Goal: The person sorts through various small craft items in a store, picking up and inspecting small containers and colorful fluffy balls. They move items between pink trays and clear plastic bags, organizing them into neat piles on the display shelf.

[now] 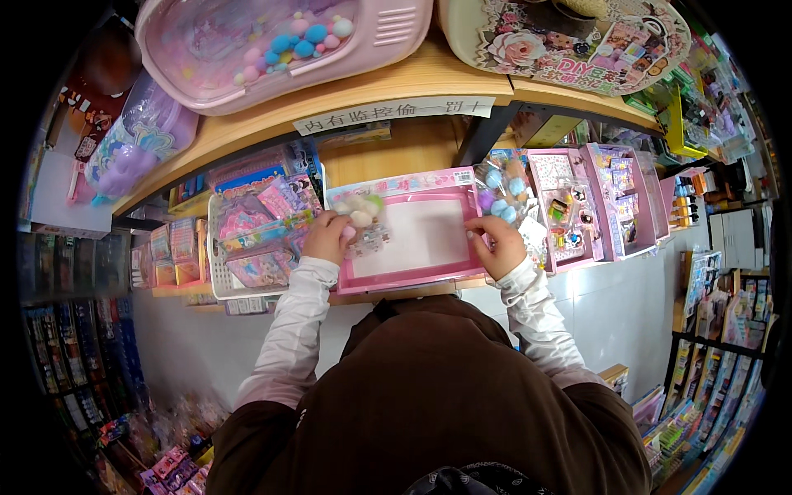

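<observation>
A pink cardboard display box [405,286] lies on the shelf in front of me, its white floor bare towards the right. My left hand [327,238] is at the box's left end, fingers on a clear bag of pale pompoms [362,213]. That bag is slightly blurred and rests in the left part of the box. At the opposite side, my right hand [500,246] pinches the box's right rim with thumb and fingertips. Just beyond it is a clear bag of blue and purple pompoms [506,195].
Left of the box stands a white plastic basket [216,260] of packaged toys. More pink boxes of small toys [566,207] line the right. Above, a wooden shelf [396,80] with a printed notice [396,116] carries a pink plastic case [396,37] and a cream case [470,37].
</observation>
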